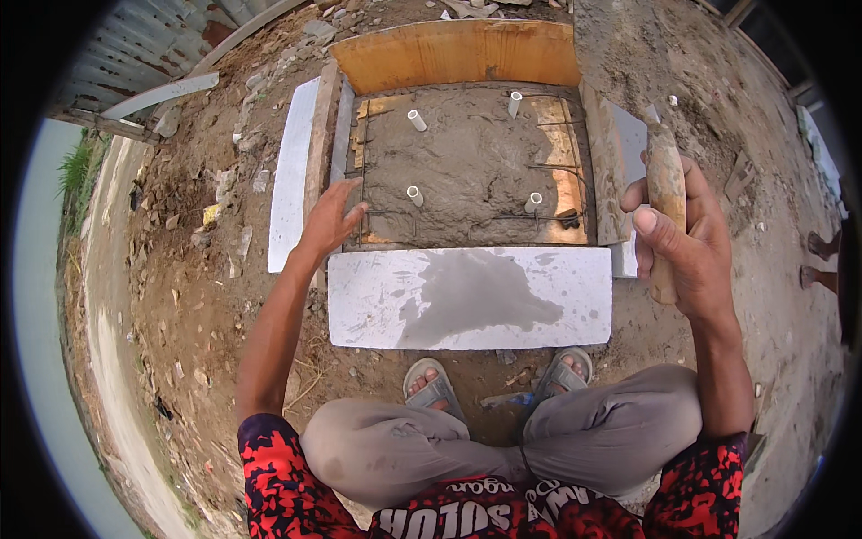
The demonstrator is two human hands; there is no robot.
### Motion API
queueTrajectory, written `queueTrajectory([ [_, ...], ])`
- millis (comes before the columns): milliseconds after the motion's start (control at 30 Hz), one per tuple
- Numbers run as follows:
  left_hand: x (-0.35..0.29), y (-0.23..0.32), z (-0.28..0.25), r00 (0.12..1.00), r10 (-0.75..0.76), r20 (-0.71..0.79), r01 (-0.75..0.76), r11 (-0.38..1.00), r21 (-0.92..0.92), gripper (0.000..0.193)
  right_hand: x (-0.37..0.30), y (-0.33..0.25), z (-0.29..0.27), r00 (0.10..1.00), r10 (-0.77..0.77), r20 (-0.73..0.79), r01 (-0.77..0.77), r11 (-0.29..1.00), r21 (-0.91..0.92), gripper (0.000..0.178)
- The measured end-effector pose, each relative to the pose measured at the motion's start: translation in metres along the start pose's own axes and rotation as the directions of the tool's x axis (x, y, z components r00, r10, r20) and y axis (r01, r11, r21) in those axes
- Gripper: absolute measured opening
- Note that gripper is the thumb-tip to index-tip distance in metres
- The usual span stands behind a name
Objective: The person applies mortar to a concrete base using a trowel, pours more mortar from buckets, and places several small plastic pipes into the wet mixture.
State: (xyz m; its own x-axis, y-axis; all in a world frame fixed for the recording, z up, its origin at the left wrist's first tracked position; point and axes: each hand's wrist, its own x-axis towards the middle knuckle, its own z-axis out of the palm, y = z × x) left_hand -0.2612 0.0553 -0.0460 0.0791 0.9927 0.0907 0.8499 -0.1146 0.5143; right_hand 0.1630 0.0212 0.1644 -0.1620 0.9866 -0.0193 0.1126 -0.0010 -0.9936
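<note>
My right hand [691, 234] is closed round a narrow, worn wooden piece [665, 202], held upright to the right of the wooden form; its exact kind is unclear. My left hand [334, 218] has its thumb and fingers apart, with the fingertips at the form's left side near the bars. Inside the form lies wet grey concrete [476, 162], rough on top. Several short white pipes [414, 195] stick up from it. Thin dark steel bars [364, 157] show around its edges. An orange-brown board [458, 52] makes the far wall.
A white board [377, 301] splashed with wet grey lies between my feet and the form. Another white board [292, 175] stands along its left. Rubble [211, 216] covers the ground at left, below corrugated metal sheets [135, 54]. Someone's bare feet [819, 260] show at far right.
</note>
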Motion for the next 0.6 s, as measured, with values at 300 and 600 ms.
queueTrajectory([
  [300, -0.041, 0.158, 0.133, 0.453, 0.489, 0.746, -0.686, 0.725, -0.058, 0.056, -0.008, 0.003, -0.012, 0.998, 0.024, 0.059, -0.025, 0.999, 0.021, 0.058],
  [600, -0.085, 0.174, 0.177, 0.416, 0.448, 0.791, -0.700, 0.713, -0.036, 0.066, -0.027, 0.014, -0.042, 0.974, 0.146, 0.176, -0.129, 0.986, -0.103, 0.055],
])
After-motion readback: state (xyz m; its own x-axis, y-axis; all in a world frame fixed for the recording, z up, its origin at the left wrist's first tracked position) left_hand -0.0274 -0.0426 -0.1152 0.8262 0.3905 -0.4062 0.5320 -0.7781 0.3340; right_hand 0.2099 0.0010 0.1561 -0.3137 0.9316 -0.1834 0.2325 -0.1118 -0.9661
